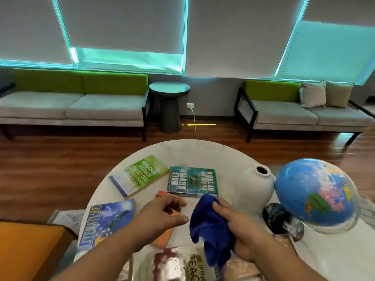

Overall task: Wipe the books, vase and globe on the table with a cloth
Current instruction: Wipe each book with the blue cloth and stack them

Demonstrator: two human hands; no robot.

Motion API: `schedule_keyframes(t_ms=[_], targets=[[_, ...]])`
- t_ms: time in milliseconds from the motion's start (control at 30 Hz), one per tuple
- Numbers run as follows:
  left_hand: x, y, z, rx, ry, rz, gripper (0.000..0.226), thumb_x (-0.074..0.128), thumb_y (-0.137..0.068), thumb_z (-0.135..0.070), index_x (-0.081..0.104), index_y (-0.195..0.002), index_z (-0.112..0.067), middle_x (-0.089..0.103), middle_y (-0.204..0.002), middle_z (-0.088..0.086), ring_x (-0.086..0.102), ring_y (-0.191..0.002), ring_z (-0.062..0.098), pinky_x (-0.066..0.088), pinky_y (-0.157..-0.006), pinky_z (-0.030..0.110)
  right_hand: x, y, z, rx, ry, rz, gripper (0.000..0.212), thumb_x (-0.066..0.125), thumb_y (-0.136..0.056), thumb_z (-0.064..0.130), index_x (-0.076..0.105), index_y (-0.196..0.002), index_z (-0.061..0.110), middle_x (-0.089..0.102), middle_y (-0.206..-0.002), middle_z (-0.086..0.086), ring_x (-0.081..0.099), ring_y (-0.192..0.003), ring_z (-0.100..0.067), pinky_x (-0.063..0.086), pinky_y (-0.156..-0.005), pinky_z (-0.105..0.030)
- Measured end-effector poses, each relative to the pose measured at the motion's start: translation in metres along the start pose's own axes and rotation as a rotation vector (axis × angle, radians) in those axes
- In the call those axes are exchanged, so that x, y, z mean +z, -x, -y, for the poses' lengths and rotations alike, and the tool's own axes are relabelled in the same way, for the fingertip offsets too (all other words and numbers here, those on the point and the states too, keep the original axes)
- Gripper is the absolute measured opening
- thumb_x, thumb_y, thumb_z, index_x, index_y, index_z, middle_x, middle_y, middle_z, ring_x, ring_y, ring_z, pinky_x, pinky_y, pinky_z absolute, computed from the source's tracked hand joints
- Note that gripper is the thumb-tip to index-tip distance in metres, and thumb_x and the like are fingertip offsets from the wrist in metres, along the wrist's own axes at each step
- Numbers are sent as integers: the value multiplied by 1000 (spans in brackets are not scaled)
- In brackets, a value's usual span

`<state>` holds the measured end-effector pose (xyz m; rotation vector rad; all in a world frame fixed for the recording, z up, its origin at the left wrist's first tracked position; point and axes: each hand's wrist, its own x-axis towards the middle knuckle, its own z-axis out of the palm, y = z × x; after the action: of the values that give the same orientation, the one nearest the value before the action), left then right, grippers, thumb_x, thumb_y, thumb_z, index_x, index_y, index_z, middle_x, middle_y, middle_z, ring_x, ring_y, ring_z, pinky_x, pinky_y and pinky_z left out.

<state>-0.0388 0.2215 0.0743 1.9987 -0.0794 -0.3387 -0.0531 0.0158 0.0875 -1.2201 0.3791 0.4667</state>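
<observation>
On the round white table (192, 151), smooth and faintly veined like stone, we are working at the near edge. The globe (316, 191) is standing at the right edge, a glossy blue sphere. The vase (255, 187) is sitting just beside it toward the centre, matte white, squat and narrow-mouthed. The books (192, 182) are lying flat across the left half and the centre, their covers looking shiny and slick.

Our right hand (239, 226) is clamping the cloth (209, 226), a soft, deep-blue bunch, above the near edge. Our left hand (162, 213) is hovering with loosely curled fingers that are holding nothing, above the orange book (162, 238).

We are probably readying the first wipe. We are judging it best to press the left palm flat on the book so it is not sliding, then sweep a folded face of cloth from the spine outward.
</observation>
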Motion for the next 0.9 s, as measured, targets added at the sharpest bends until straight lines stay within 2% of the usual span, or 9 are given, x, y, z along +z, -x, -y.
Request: schedule_keyframes(t_ms=[67,133,200,300,400,533,667,767,900], targets=[[-13,-4,10,-12,22,-29,20,75,-82,-23,68,-99,-27,70,-101,-4,63,-98,10,52,-85,21,0,-7,2,11,-12,-85,23,53,-96,28,64,-112,15,74,-93,-14,70,-77,-29,56,-66,-38],[-23,-10,19,-22,56,-40,13,72,-85,-19,68,-97,-22,71,-98,-1,65,-96,11,51,-76,13,0,-10,4,59,-52,-139,32,54,-95,35,63,-107,7,73,-84,-19,69,-67,-31,57,-60,-39],[-28,-16,26,-28,47,-50,10,70,-86,-16,68,-95,-20,72,-94,-1,65,-90,8,48,-69,8,-2,-13,8,67,-27,-151,28,53,-97,32,63,-105,7,73,-78,-18,68,-59,-29,56,-50,-35],[-30,-30,33,-61,17,-66,7,69,-87,-18,67,-89,-24,72,-88,-5,65,-84,6,45,-65,6,-8,-26,16,63,146,-206,20,57,-95,21,61,-112,10,71,-86,-17,65,-65,-30,53,-54,-33],[-27,-57,42,-124,-46,-71,9,65,-90,-23,66,-84,-30,69,-82,-9,62,-79,4,45,-65,10,-18,-46,24,133,265,-262,16,59,-93,13,62,-106,3,68,-82,-19,60,-65,-31,47,-59,-34],[-17,-99,54,-222,-53,-142,13,60,-93,-25,68,-102,-22,69,-103,-1,63,-93,14,49,-77,27,-30,-80,33,227,172,-324,11,59,-89,9,60,-84,-1,65,-56,-17,55,-56,-32,45,-55,-36],[-14,-144,63,-333,-97,-208,25,53,-96,-22,64,-118,-20,67,-108,5,61,-87,19,48,-74,27,-33,-121,35,294,68,-310,15,56,-87,12,58,-84,-3,62,-60,-16,54,-54,-30,43,-53,-34],[-11,-170,78,-436,-180,-223,39,50,-95,-22,55,-133,-14,60,-128,11,59,-107,26,50,-92,33,-36,-145,32,300,45,-314,14,53,-86,10,58,-86,-3,63,-57,-18,55,-46,-29,43,-50,-33],[-8,-193,89,-468,-400,-132,40,45,-96,-16,51,-134,-5,58,-129,16,59,-113,31,51,-94,38,-40,-165,33,285,47,-290,15,50,-85,7,59,-86,-4,62,-56,-18,54,-45,-30,41,-49,-32]])
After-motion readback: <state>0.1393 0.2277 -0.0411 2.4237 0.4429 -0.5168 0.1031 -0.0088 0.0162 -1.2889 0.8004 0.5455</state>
